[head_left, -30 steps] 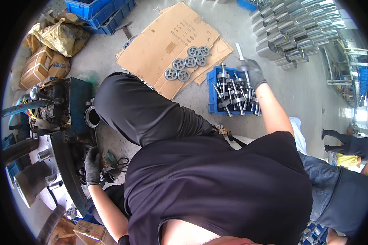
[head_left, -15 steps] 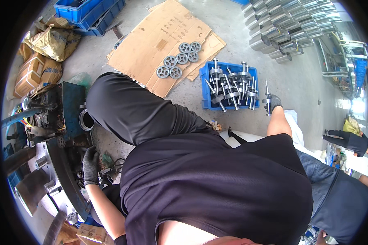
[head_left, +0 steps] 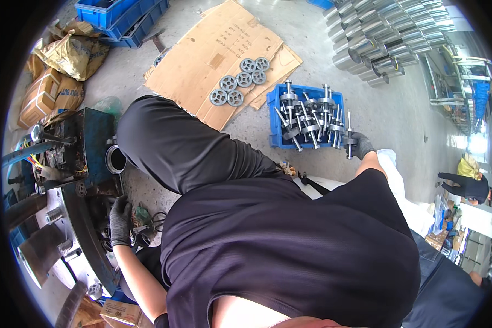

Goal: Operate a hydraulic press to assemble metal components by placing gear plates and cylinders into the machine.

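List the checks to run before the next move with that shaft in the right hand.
1. Right hand grips the metal shaft: ok, gloved fingers closed round it.
2. Shaft out of the blue crate: ok, held just past its right edge.
3. Left hand placed: ok, glove resting on the dark machine.
4. Machine's round opening unblocked: cannot tell, too small to see inside.
5. Other person away from the work: ok, far off at right.

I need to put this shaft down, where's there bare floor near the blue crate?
Bare concrete lies right of the blue plastic crate, toward the stacked steel cylinders. The crate is packed with shafts, and grey wheels crowd the flattened brown cardboard.
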`<state>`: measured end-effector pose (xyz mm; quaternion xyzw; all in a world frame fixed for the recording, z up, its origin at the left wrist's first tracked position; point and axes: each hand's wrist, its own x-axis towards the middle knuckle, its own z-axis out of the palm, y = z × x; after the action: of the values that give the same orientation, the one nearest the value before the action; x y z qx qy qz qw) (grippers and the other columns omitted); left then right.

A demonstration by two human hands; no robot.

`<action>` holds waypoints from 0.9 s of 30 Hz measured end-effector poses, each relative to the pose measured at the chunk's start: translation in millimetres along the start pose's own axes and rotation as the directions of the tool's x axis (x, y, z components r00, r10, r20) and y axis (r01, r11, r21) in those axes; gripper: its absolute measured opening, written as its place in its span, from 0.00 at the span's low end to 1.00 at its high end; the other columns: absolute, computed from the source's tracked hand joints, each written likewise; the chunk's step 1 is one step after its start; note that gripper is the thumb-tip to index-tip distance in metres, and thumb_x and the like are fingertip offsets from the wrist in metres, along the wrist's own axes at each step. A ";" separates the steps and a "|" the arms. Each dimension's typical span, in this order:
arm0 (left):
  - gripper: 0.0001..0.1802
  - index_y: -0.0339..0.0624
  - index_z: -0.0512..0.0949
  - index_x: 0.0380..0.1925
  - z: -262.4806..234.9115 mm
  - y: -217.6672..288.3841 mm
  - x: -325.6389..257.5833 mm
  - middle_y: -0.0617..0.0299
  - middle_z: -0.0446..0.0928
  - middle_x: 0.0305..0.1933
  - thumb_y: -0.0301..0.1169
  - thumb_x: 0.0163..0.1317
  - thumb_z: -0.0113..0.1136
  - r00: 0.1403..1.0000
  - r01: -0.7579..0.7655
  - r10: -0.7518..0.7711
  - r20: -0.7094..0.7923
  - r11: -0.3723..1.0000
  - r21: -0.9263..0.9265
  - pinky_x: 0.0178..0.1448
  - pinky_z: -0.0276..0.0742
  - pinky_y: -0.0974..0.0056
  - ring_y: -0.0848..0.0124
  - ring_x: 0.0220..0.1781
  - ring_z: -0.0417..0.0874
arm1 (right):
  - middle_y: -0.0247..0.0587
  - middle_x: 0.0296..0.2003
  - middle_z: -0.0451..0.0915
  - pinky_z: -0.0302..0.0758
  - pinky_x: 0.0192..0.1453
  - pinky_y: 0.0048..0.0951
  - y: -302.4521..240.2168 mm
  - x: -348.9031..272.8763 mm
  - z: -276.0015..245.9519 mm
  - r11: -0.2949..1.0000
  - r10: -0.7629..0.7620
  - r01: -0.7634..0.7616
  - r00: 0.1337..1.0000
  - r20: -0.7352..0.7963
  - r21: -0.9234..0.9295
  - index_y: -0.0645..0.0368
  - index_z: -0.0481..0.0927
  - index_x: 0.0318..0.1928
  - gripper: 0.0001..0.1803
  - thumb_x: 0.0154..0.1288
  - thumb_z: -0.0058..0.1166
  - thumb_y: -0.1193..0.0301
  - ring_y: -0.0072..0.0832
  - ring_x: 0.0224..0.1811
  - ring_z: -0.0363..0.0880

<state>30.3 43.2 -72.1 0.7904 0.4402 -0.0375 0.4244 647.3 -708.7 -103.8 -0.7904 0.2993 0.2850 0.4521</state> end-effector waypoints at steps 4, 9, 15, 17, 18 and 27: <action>0.19 0.36 0.80 0.61 -3.3 0.5 1.4 0.52 0.85 0.53 0.23 0.71 0.62 0.999 -0.035 0.035 0.038 0.999 -0.003 0.65 0.78 0.59 0.61 0.55 0.84 | 0.57 0.73 0.73 0.71 0.72 0.63 -5.1 -9.3 13.1 0.954 0.175 -0.238 0.937 0.303 0.184 0.48 0.67 0.76 0.33 0.78 0.51 0.47 0.54 0.71 0.75; 0.19 0.36 0.79 0.62 -5.1 -3.7 2.0 0.50 0.85 0.54 0.24 0.72 0.63 0.998 -0.068 0.068 0.001 0.998 0.009 0.65 0.79 0.57 0.60 0.57 0.84 | 0.49 0.72 0.75 0.67 0.75 0.63 -31.1 -8.3 24.7 0.993 0.048 -0.027 0.982 0.184 -0.114 0.46 0.65 0.78 0.31 0.82 0.42 0.50 0.49 0.69 0.78; 0.18 0.36 0.80 0.59 -8.0 7.1 -9.5 0.50 0.86 0.53 0.27 0.71 0.65 0.995 -0.081 0.078 -0.066 0.996 -0.048 0.62 0.81 0.58 0.62 0.53 0.87 | 0.47 0.52 0.89 0.80 0.58 0.50 -35.3 80.9 57.0 0.881 -0.210 0.146 0.973 -0.095 -0.450 0.56 0.82 0.65 0.30 0.77 0.45 0.49 0.46 0.54 0.88; 0.18 0.35 0.81 0.58 -13.0 13.8 -19.0 0.48 0.86 0.53 0.27 0.70 0.66 0.984 -0.142 0.144 -0.107 0.990 0.026 0.61 0.82 0.56 0.58 0.54 0.88 | 0.50 0.49 0.89 0.79 0.59 0.46 -25.2 95.5 64.8 0.780 -0.410 0.283 0.905 -0.115 -0.558 0.61 0.87 0.58 0.35 0.74 0.49 0.42 0.40 0.50 0.86; 0.18 0.36 0.81 0.58 -17.0 16.4 -21.1 0.47 0.86 0.54 0.28 0.70 0.66 0.984 -0.127 0.142 -0.103 0.983 0.134 0.62 0.82 0.54 0.56 0.56 0.88 | 0.47 0.50 0.90 0.79 0.58 0.44 -25.3 97.8 73.2 0.899 -0.299 0.232 0.945 -0.134 -0.372 0.63 0.87 0.58 0.40 0.71 0.50 0.37 0.37 0.48 0.84; 0.25 0.38 0.82 0.60 -17.4 -10.7 -49.9 0.43 0.87 0.53 0.44 0.70 0.65 0.987 0.137 -0.120 -0.106 0.975 0.177 0.64 0.81 0.49 0.47 0.58 0.88 | 0.52 0.55 0.86 0.79 0.62 0.44 -91.0 102.8 210.8 0.832 -0.315 0.256 0.948 -0.039 -0.492 0.69 0.82 0.63 0.38 0.76 0.50 0.44 0.41 0.54 0.83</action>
<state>-13.4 25.0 -46.3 0.7968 0.5047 -0.0678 0.3252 743.6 -506.7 -218.8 -0.9289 0.1237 0.2324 0.2602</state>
